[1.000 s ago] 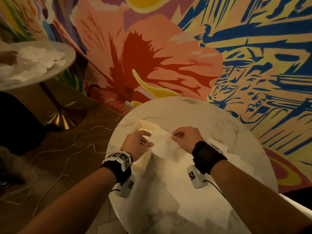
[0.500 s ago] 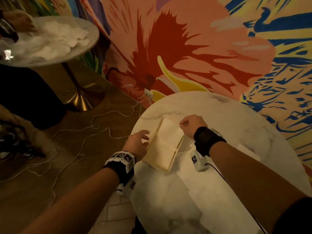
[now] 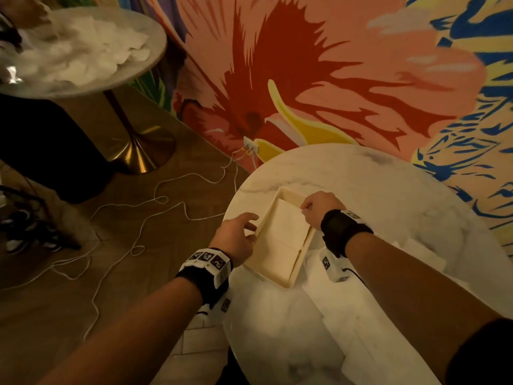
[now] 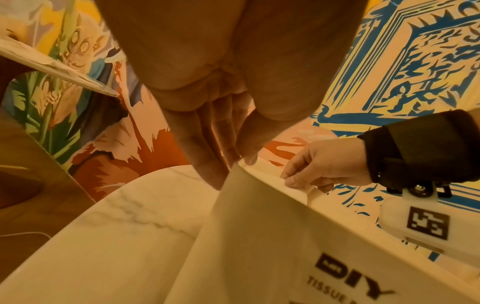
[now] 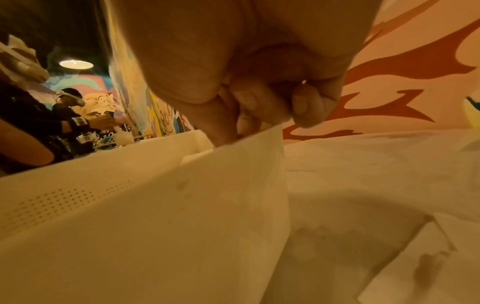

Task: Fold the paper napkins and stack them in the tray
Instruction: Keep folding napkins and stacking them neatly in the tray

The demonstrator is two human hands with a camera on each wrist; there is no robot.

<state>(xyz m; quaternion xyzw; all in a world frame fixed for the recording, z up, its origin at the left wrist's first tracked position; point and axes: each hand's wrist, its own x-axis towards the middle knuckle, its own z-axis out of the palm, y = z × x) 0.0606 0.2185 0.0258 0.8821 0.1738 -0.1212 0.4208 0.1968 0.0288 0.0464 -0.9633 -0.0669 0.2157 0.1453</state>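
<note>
A cream tray [image 3: 277, 277] lies on the left part of the round marble table [image 3: 361, 176]. A folded white napkin [image 3: 288, 220] lies in its far half. My right hand [image 3: 304, 209] is at the tray's far right rim and pinches the napkin's corner between thumb and curled fingers [image 5: 306, 109]. My left hand [image 3: 249, 229] is at the tray's left wall. In the left wrist view its straight fingers [image 4: 207, 160] lie against the outside of the printed wall [image 4: 285, 246], with the thumb tip at the rim.
Several unfolded napkins [image 3: 347, 315] are spread over the table to the right of the tray and towards me. A second round table [image 3: 144, 65] at the far left carries a heap of napkins. White cables [image 3: 166, 190] trail across the wooden floor. The painted wall stands close behind.
A second ago both hands held the napkin above the table. It now lies in the tray, the right hand still on its corner. The left hand let go and moved to the tray's left wall.
</note>
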